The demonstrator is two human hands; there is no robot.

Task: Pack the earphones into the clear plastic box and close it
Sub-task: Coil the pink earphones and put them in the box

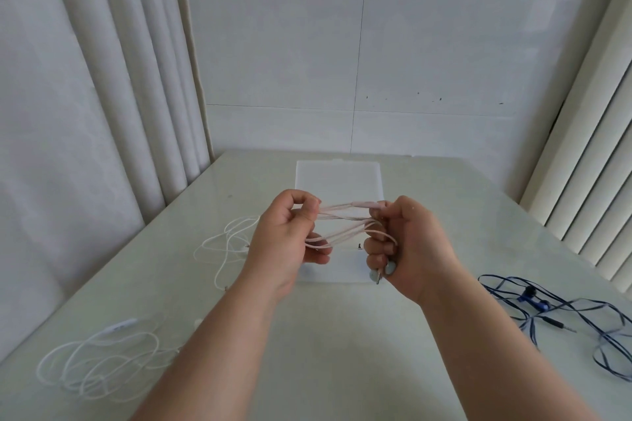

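Note:
Pink earphones (345, 220) are stretched in several loops between my two hands, above the table. My left hand (287, 236) pinches one end of the loops with curled fingers. My right hand (403, 243) grips the other end, and the earbuds and plug stick out below its fingers. The clear plastic box (338, 181) lies open and flat on the table (307, 335) just behind and under my hands, partly hidden by them.
White earphones (225, 243) lie loose left of the box. A second white set (102, 366) sits at the near left. Blue earphones (561, 314) sprawl at the near right. Curtains hang on the left, blinds on the right.

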